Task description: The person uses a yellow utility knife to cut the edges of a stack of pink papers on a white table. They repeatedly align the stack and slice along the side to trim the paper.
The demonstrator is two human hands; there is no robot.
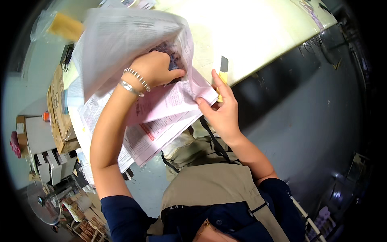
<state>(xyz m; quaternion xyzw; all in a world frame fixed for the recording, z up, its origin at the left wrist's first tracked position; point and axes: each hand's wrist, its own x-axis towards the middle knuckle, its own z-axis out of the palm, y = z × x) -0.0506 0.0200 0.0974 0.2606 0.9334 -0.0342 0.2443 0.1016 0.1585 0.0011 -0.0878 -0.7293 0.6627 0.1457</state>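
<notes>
Large printed newspaper sheets (161, 133), whitish and pink, lie layered at the table's near edge. One sheet is lifted and curls over from the far left, blurred by motion. My left hand (152, 69), wearing bracelets at the wrist, reaches under this curl against a dark, bluish-purple bundle (172, 56). Its thumb points right; the other fingers are hidden, so their grip does not show. At the right-hand corner of the sheets, my right hand (222, 108) has its thumb on top of the newspaper and fingers beyond and beneath the edge, the index finger stretched upward.
The pale table (250, 32) extends far and right, with grey and yellow tape (224, 64) on its near edge. A yellow roll in clear plastic (66, 26) is at the far left. Cardboard boxes (58, 109) stand left; grey floor (306, 109) lies to the right.
</notes>
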